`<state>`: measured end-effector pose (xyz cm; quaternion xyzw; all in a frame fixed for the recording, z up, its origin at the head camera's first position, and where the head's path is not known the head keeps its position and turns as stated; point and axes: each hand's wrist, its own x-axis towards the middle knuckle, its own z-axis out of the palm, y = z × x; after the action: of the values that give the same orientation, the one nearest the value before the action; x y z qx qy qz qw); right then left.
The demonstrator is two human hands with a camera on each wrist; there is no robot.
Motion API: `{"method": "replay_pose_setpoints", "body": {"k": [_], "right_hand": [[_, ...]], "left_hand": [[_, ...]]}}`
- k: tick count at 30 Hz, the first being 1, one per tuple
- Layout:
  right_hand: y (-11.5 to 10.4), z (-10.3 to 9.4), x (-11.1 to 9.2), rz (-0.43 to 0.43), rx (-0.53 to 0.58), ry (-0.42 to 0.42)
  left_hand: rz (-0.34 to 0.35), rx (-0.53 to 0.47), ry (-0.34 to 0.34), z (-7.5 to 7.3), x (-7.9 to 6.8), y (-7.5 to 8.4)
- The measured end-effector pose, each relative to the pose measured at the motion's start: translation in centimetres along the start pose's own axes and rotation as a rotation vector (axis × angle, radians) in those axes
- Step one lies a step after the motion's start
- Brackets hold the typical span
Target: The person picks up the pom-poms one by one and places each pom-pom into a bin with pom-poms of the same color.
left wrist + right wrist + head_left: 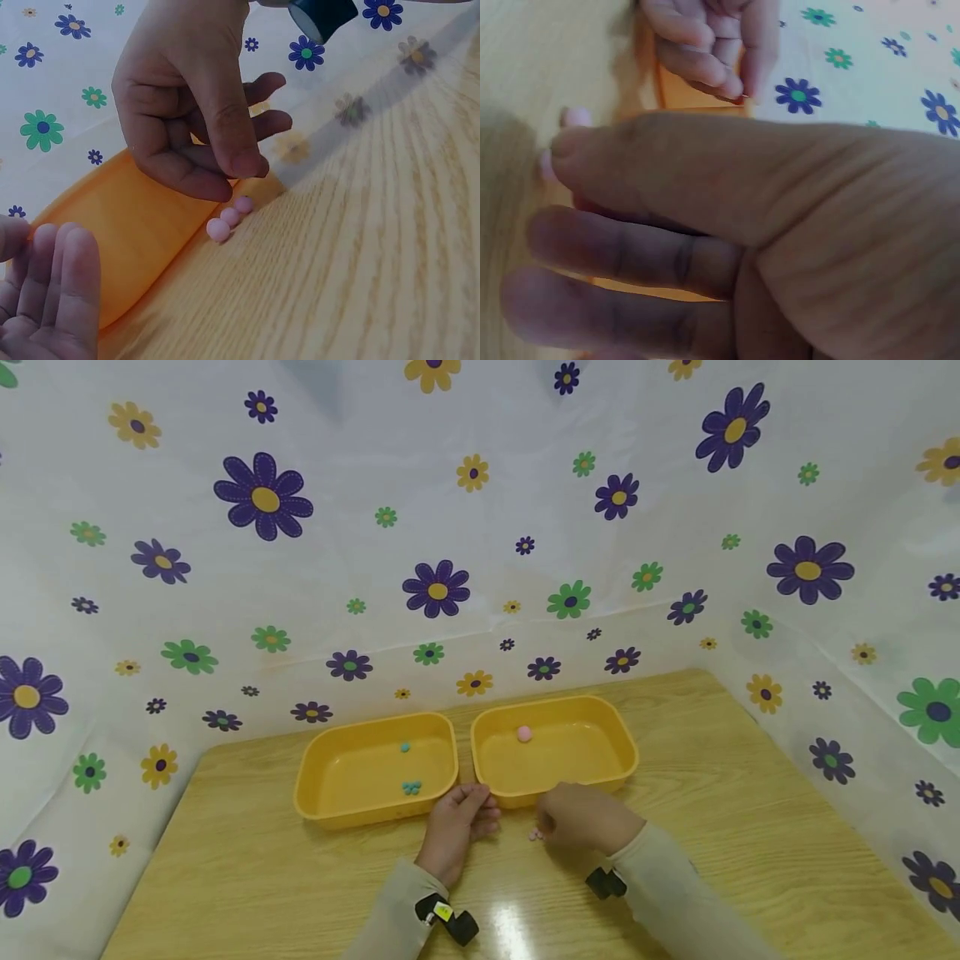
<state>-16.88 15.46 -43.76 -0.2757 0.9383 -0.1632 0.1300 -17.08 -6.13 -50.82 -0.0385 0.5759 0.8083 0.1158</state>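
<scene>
My left hand [459,827] is at the near left corner of the right yellow tray [628,752], its thumb and fingertip pinching at the rim. My right hand [588,818] hovers at the front of that tray, thumb and forefinger pointing down with a gap between them. Three small pink balls [229,216] lie in a row on the table just below those fingertips. In the right wrist view, pink balls [576,117] show past the thumb tip. One larger pink ball [524,734] sits inside the right tray.
A second yellow tray [330,768] stands to the left, holding a lone teal ball [405,747] and a cluster of several teal balls [412,787]. Both trays rest on a wooden table [247,877]. White flower-printed sheets [360,460] enclose its back and sides.
</scene>
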Motion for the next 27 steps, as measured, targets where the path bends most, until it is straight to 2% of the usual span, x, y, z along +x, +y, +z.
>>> {"method": "replay_pose_setpoints", "body": {"k": [4, 9, 20, 27], "right_hand": [[0.2, 0.5, 0.2, -0.006, -0.045, 0.019], [0.2, 0.6, 0.3, 0.004, -0.063, 0.029], [0.1, 1.2, 0.5, 0.024, -0.027, 0.021], [0.0, 1.1, 0.3, 0.005, 0.020, 0.024]], "left_hand": [[0.007, -0.010, -0.002, -0.1, 0.0, 0.0], [0.026, 0.033, -0.008, 0.0, 0.2, -0.1], [0.019, 0.033, 0.000, 0.0, 0.1, -0.5], [0.013, 0.028, 0.008, 0.0, 0.0, -0.4]]}}
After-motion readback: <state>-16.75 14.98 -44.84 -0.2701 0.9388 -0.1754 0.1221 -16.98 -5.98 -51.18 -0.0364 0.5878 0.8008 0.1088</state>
